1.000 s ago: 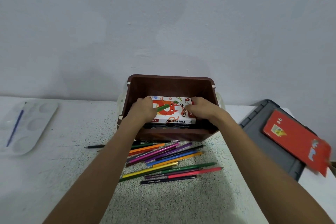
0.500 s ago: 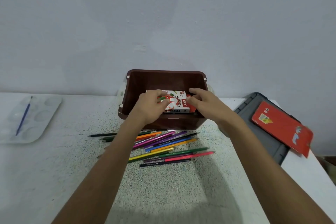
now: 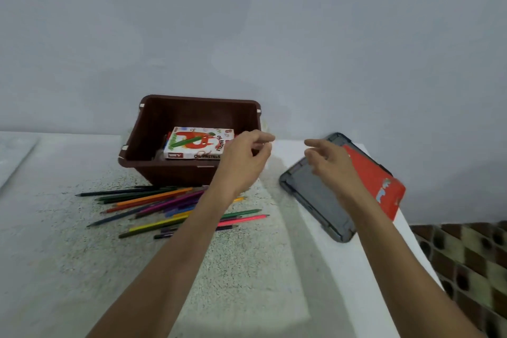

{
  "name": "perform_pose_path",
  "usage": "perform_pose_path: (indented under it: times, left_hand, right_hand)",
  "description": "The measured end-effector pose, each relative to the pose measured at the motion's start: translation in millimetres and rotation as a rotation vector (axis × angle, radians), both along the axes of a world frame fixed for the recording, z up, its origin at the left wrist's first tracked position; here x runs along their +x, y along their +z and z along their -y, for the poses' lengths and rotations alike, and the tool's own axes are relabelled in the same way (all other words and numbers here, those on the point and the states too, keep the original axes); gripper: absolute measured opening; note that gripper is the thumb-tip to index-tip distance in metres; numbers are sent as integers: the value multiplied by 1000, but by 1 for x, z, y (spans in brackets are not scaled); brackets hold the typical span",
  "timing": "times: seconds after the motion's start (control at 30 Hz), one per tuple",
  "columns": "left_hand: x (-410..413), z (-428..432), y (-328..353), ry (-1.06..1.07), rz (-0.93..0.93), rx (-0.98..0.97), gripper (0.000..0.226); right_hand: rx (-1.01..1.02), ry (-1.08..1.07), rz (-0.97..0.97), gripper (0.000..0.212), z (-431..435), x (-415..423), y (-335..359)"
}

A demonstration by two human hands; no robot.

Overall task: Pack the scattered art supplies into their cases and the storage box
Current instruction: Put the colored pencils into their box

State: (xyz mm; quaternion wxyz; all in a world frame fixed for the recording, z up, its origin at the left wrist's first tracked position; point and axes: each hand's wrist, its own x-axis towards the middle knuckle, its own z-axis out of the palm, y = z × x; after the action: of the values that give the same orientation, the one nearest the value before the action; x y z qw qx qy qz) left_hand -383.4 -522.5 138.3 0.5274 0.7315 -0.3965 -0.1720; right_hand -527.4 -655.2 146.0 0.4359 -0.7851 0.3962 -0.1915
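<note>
Now: both hands empty, pastels in the box

The brown box stands at the back edge of the bench, against the wall. Inside it lies the pack of oil pastels, flat, printed face up, toward the box's near wall. The left hand hangs over the box's near right corner, fingers loosely curled, thumb and forefinger close together with nothing between them. The right hand hovers over the far end of the grey lid, fingers relaxed and slightly spread, holding nothing; whether it touches the lid cannot be told. The lid lies flat near the bench's back right corner, and the red case rests on its right side, reaching out past the bench's right edge. The coloured pencils lie scattered on the bench just in front of the box, with the left forearm passing above them.
</note>
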Motion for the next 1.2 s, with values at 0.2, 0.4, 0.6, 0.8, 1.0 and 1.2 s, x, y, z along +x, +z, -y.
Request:
perform_pose_path:
  times: [0.2, 0.4, 0.6, 0.8, 1.0, 1.2]
  left_hand:
    - [-57, 74, -21, 24, -49, 11, 20]
    - [-97, 126, -53, -14, -75, 155, 27]
    - [-119, 165, -83, -132, 14, 290, 41]
    - [-124, 185, -96, -234, 18, 420, 60]
    - [-121, 178, -102, -121, -22, 371, 50]
    - [-114, 151, -89, 26, -55, 327, 41]
  right_hand:
    - [-8, -141, -88, 27, 68, -69, -25]
    - [41, -265, -163, 32, 114, -119, -44]
    - [79, -362, -204, 38, 137, -150, -64]
    - [278, -415, -53, 50, 134, -160, -82]
    - [256, -482, 46, 45, 129, -160, -91]
    - [199, -474, 101, 37, 110, -155, -92]
